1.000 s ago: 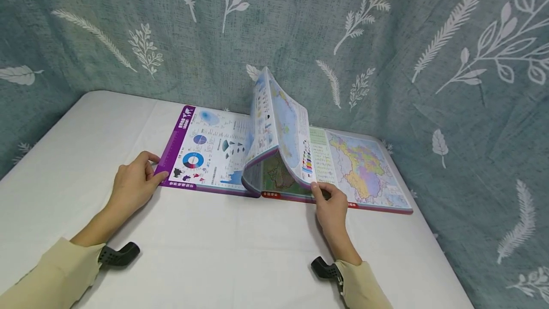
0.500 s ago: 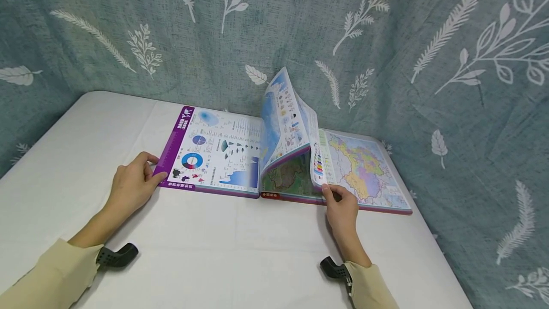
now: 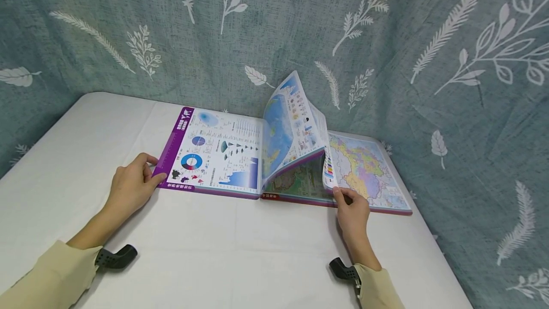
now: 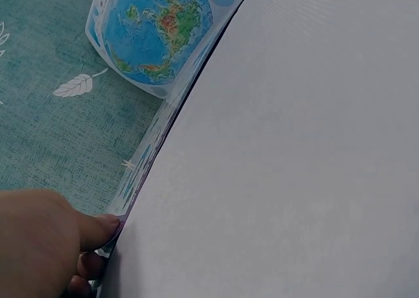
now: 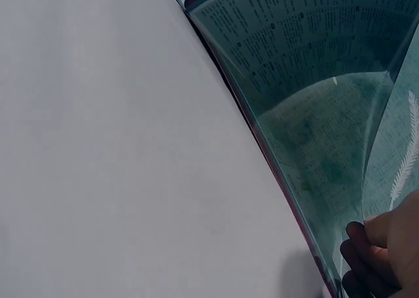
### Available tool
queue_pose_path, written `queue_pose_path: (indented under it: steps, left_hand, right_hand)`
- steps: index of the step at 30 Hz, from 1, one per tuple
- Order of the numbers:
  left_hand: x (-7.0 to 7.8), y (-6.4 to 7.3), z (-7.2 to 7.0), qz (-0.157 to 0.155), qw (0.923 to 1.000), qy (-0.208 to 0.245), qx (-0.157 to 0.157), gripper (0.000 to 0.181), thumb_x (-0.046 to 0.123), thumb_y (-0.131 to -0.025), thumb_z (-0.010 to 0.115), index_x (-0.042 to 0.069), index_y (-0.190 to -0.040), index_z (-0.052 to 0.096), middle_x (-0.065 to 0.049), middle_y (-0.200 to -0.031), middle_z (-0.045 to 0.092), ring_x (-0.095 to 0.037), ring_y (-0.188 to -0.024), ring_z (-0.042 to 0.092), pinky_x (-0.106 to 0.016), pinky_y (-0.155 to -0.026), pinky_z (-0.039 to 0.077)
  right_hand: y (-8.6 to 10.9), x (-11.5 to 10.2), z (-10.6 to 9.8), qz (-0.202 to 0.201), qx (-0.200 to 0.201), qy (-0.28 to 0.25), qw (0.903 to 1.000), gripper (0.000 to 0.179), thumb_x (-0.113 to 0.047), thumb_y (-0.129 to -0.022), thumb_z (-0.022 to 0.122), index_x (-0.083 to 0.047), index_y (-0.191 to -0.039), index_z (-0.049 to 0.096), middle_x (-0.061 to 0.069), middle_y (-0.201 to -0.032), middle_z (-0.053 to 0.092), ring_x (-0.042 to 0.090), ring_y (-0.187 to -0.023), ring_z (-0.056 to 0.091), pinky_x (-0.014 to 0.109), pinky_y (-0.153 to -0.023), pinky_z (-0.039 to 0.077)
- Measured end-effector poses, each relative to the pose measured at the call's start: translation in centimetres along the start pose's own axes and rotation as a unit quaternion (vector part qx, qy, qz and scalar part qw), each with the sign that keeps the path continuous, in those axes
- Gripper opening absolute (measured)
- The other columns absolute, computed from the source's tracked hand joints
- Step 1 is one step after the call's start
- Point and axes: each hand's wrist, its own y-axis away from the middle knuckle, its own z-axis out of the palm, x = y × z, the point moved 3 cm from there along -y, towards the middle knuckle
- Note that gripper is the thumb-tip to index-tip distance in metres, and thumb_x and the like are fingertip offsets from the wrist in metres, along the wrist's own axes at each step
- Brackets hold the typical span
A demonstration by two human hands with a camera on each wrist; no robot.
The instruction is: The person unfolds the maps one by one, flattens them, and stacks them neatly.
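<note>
A laminated folding map (image 3: 214,151) lies spread across the table, its left panel printed with charts and edged by a purple strip (image 3: 171,149). At that panel's lower left corner my left hand (image 3: 133,180) pinches the edge, thumb on top in the left wrist view. My right hand (image 3: 353,211) pinches the lower corner of a raised, bent panel between thumb and fingers. This raised panel (image 3: 276,128) shows a blue world map and arches over a dark green map panel (image 3: 296,180). Flat at the right is a panel with a coloured map (image 3: 360,166), partly covered by the raised one.
A white cloth (image 3: 206,256) covers the table. Behind and to the right hangs a teal curtain (image 3: 300,23) with white leaf patterns, close to the map's far edge. Black wrist mounts (image 3: 116,256) sit at both sleeves.
My right hand has moved rightward, drawing the raised panel's corner along with it. The fold has leaned right, uncovering more of the world map. My left hand has stayed at its corner.
</note>
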Motion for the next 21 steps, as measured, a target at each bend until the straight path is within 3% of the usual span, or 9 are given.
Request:
queue_pose_path:
  steps: [12, 21]
  left_hand:
    - [0.0, 0.0, 0.0, -0.002, 1.0, -0.001, -0.002, 0.04, 0.013, -0.093, 0.08, -0.006, -0.121, 0.06, -0.005, -0.068, 0.053, -0.023, -0.065, 0.046, -0.041, -0.075, 0.03]
    - [0.0, 0.1, 0.0, -0.006, 1.0, -0.003, -0.004, 0.041, 0.014, -0.093, 0.081, -0.005, -0.123, 0.06, -0.006, -0.069, 0.053, -0.024, -0.068, 0.045, -0.039, -0.071, 0.03]
  right_hand:
    - [-0.6, 1.3, -1.3, 0.036, 0.011, -0.005, 0.9993, 0.034, -0.028, -0.104, 0.068, 0.003, -0.114, 0.077, 0.02, -0.103, 0.075, 0.006, -0.079, 0.06, 0.01, -0.065, 0.045]
    - [-1.2, 2.0, -1.9, 0.061, 0.004, 0.001, 0.9981, 0.037, -0.03, -0.106, 0.064, 0.002, -0.121, 0.075, 0.021, -0.122, 0.073, 0.024, -0.102, 0.062, 0.01, -0.073, 0.039]
